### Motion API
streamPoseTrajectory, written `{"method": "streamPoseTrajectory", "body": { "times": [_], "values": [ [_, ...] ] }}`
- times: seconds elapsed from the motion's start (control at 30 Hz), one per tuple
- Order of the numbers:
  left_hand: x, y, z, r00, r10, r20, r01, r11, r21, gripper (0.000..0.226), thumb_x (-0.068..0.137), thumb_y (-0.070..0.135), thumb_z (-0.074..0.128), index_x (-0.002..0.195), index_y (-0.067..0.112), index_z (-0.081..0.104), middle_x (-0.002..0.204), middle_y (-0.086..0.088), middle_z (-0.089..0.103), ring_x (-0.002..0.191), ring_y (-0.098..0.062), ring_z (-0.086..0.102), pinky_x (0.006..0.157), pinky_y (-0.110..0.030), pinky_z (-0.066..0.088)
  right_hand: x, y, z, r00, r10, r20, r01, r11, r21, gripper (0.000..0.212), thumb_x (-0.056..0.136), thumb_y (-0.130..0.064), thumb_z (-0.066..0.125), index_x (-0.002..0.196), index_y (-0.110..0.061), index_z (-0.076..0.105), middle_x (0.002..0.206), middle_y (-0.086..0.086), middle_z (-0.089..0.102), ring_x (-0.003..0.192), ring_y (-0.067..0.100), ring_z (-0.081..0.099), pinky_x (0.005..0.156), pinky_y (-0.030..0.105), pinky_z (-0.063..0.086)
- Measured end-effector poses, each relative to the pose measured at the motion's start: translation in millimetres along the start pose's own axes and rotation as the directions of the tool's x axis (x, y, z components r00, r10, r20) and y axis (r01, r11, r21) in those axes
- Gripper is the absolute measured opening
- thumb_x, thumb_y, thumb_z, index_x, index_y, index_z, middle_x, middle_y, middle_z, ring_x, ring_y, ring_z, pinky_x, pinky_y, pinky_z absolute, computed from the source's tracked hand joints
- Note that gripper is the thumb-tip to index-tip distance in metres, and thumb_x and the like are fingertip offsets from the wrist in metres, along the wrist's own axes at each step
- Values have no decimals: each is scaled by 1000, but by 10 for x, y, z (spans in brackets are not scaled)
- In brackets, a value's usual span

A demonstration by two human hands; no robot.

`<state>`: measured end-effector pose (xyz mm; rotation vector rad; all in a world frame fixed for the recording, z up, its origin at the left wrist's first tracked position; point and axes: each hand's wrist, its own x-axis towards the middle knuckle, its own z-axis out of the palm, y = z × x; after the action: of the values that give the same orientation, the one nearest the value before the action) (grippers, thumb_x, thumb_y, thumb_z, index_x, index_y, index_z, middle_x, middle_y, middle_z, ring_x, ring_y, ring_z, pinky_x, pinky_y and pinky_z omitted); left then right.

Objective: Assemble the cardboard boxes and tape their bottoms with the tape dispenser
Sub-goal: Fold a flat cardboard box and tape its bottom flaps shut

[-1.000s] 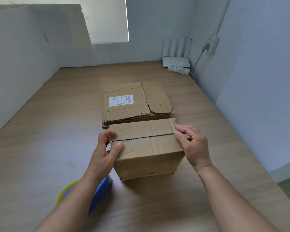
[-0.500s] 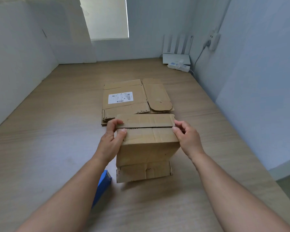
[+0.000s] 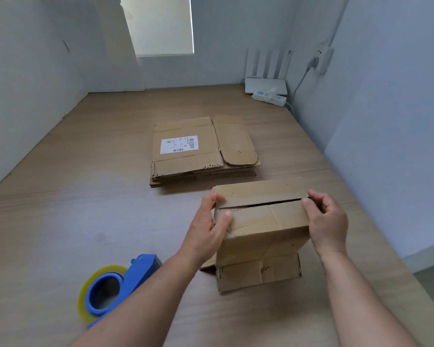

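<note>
Forearms cut off at the lower edge, both of them; the left one also crosses the near end of the tape dispenser (image 3: 135, 274), so only its blue body and the yellowish roll show, and the roll's rim is blurred. Cardboard box (image 3: 263, 221): far sides hidden, inside seen only as a dark slit between the two top flaps. Whether its base rests on the wooden table (image 3: 85, 196) or is lifted clear, I cannot tell.

White label (image 3: 179, 144) on the top sheet of the stack of flattened boxes (image 3: 203, 156) carries barcodes and lines of print, too small to read.

Left hand (image 3: 208, 226) grips the box's left end, thumb laid across the near top flap and fingers curled round the edge onto the far flap. Right hand (image 3: 328, 221) has its fingers curled, fingertips pinching the right end of the top at the seam.

Box stands upright between the two hands, a lower flap splayed toward the near side at its base. It sits just in front of the stack, apart from it, and to the right of the dispenser — dispenser lies on the table near the left forearm
</note>
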<state>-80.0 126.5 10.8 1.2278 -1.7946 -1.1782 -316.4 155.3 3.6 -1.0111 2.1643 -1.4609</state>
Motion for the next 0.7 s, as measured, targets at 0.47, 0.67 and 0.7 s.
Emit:
{"method": "streamPoseTrajectory", "body": {
  "times": [0.47, 0.67, 0.7],
  "values": [
    [-256, -422, -648, 966, -182, -186, 206, 971, 124, 20, 100, 21, 43, 118, 29, 38, 114, 6, 48, 107, -23, 52, 87, -33, 41, -387, -199, 547, 914, -208, 349, 253, 963, -89, 26, 91, -15, 60, 116, -10, 64, 110, -3, 59, 102, 10, 53, 85, 16, 36],
    [-304, -387, -647, 961, -177, -214, 226, 946, 233, 23, 100, 29, 44, 123, 25, 41, 135, -1, 47, 113, -17, 50, 89, -30, 41, -409, -186, 524, 910, -246, 334, 308, 940, -146, 28, 91, -18, 60, 119, -12, 62, 116, -1, 52, 105, 14, 54, 80, 17, 38],
    [-304, -382, -648, 960, -181, -214, 234, 937, 258, 25, 100, 30, 43, 124, 24, 42, 141, -2, 45, 117, -19, 50, 90, -31, 42, -407, -216, 517, 915, -212, 344, 265, 957, -115, 33, 91, -18, 59, 124, -14, 59, 118, -4, 49, 107, 12, 52, 85, 19, 39]
  ]
}}
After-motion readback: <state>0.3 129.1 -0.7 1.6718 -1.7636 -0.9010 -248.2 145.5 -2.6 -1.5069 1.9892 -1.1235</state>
